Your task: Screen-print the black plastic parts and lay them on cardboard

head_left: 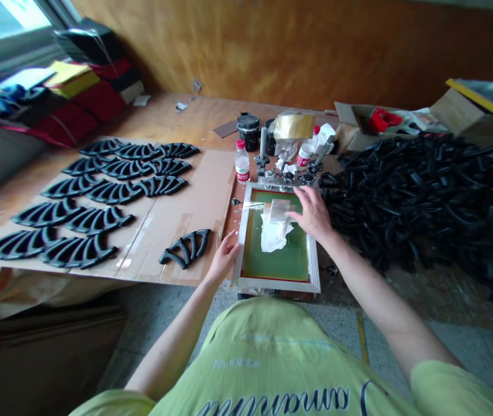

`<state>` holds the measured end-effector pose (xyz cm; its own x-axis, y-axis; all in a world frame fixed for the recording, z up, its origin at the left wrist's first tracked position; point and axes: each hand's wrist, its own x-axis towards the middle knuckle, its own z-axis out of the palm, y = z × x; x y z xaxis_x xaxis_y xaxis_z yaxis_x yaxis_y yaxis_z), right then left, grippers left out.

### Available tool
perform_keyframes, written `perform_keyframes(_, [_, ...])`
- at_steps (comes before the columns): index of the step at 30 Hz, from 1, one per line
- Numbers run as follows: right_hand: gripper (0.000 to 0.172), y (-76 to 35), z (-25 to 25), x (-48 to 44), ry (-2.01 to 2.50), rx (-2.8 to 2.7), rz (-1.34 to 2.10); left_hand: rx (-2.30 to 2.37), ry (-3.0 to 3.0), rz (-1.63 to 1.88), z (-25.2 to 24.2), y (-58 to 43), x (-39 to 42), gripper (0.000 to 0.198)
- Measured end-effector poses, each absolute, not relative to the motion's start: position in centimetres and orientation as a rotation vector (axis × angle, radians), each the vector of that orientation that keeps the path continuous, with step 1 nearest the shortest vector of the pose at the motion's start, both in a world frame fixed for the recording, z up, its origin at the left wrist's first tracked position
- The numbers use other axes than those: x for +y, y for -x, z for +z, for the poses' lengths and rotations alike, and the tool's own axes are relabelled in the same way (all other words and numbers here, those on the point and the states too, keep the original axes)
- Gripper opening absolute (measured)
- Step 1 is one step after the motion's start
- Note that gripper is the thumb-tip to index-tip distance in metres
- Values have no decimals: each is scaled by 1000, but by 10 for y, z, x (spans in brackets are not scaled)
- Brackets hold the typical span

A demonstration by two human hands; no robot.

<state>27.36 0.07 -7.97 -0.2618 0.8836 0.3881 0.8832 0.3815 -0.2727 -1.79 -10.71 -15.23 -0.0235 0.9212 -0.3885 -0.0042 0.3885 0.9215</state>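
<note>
The screen frame lies at the table edge, the left hand half-curled by its side — whether gripping, one cannot tell — and the right hand spread wide above. It seems stiff, rather light, its mesh delicate; the rim suits holding.

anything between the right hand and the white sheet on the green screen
Nothing visible blocks the right hand from the lower part of the white sheet; a pale block sits at its upper end, close to the hand.

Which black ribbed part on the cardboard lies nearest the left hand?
The lone black part beside the left hand; the others form rows farther left.
</note>
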Motion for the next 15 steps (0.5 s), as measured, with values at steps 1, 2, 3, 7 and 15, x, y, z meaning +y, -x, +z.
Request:
perform_keyframes(1, [53, -259, -78, 1, 1521, -2255, 18, 1397, -911, 920, -161, 17, -106, 84])
perform_keyframes(2, [47, -246, -77, -1, 1539, -2332, 48, 1407, -929, 911, -167, 17, -104, 82])
perform_keyframes(3, [38, -236, -79, -5, 1567, -2396, 92, 1415, -949, 896, -172, 18, -103, 79])
perform_keyframes(7, [13, -228, -95, -36, 1576, -2582, 266, 1430, -999, 840, -181, 24, -101, 71])
perform_keyframes(15, [25, -257, -93, -65, 1108, -2869, 427, 1462, -1005, 846, -184, 23, -102, 67])
